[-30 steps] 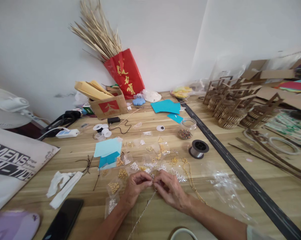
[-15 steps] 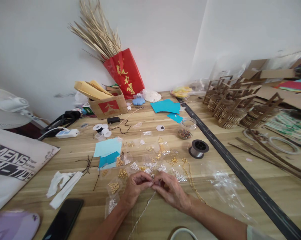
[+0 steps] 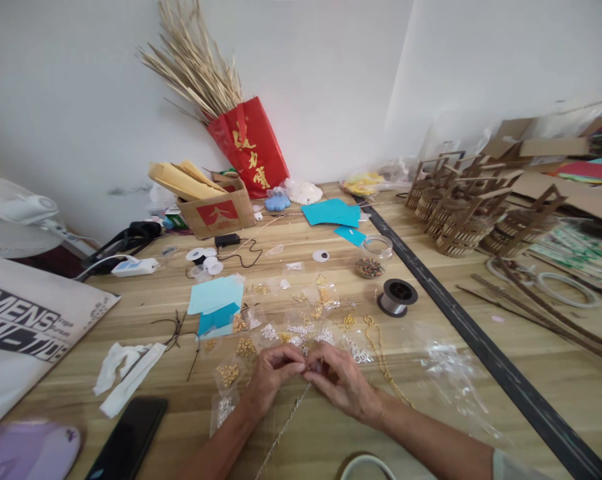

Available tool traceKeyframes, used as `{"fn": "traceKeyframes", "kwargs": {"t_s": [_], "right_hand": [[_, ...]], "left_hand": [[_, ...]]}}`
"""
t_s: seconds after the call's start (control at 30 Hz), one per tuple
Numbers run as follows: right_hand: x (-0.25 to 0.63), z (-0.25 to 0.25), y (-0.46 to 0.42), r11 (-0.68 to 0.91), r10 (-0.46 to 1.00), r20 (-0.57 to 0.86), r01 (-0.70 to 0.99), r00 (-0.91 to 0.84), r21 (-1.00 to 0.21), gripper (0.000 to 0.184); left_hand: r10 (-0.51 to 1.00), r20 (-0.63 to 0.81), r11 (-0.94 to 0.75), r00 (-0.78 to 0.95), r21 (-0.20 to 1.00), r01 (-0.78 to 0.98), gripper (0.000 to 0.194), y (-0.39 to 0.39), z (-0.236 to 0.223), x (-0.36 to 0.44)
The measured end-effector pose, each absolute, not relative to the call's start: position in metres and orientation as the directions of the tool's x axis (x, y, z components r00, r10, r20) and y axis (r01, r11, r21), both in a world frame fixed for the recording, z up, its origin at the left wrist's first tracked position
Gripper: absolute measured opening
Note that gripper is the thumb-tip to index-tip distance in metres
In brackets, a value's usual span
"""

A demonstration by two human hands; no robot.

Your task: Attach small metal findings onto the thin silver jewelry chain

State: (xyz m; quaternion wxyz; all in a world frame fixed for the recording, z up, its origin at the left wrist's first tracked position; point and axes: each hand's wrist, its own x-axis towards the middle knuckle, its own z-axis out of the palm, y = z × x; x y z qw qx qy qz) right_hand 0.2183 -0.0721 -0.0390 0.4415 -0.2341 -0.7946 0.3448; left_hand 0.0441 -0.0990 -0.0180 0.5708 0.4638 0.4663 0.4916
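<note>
My left hand [image 3: 273,377] and my right hand [image 3: 345,381] meet over the table, thumbs and forefingers pinched together. Between their fingertips is the upper end of a thin silver chain [image 3: 287,427]; its exact tip is too small to make out. From there the chain slants down toward the table's near edge. Just beyond my fingers lie small silver findings [image 3: 325,335]. Gold beads [image 3: 227,375] in a clear bag are left of my left hand, with silver pieces [image 3: 225,410] below them. Silver rings [image 3: 359,351] and a gold chain [image 3: 383,360] lie right of my right hand.
A wire spool [image 3: 397,298] and a tub of mixed beads [image 3: 369,268] stand at the right. Clear plastic bags [image 3: 448,363] lie near a black strip [image 3: 481,333]. Woven baskets [image 3: 461,230] stand far right. At the left are a phone [image 3: 128,437] and blue cards [image 3: 215,297].
</note>
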Motion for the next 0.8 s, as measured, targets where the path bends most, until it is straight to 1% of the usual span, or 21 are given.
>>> {"fn": "traceKeyframes", "kwargs": {"t_s": [0.17, 0.27, 0.4, 0.57, 0.8], "right_hand": [[0.2199, -0.0340, -0.0726, 0.672, 0.660, 0.547, 0.079, -0.514, -0.737, 0.006], [0.2214, -0.0328, -0.0732, 0.643, 0.671, 0.518, 0.068, -0.531, -0.763, 0.005], [0.2221, -0.0354, -0.0728, 0.576, 0.701, 0.459, 0.054, -0.546, -0.815, 0.007], [0.2202, -0.0383, -0.0708, 0.594, 0.712, 0.483, 0.071, -0.509, -0.801, 0.010], [0.2207, -0.0355, -0.0684, 0.565, 0.730, 0.453, 0.079, -0.512, -0.821, 0.017]], "left_hand": [[0.993, -0.067, 0.077, 0.094, 0.992, -0.101, 0.018, -0.0994, -0.0172, 0.0437], [0.993, -0.068, 0.078, 0.094, 0.992, -0.098, 0.018, -0.0993, -0.0186, 0.0434], [0.994, -0.058, 0.067, 0.090, 0.993, -0.094, 0.018, -0.0996, -0.0208, 0.0426], [0.995, -0.049, 0.057, 0.091, 0.995, -0.083, 0.016, -0.1004, -0.0219, 0.0418], [0.998, -0.037, 0.040, 0.055, 0.997, -0.059, 0.019, -0.0996, -0.0199, 0.0428]]}}
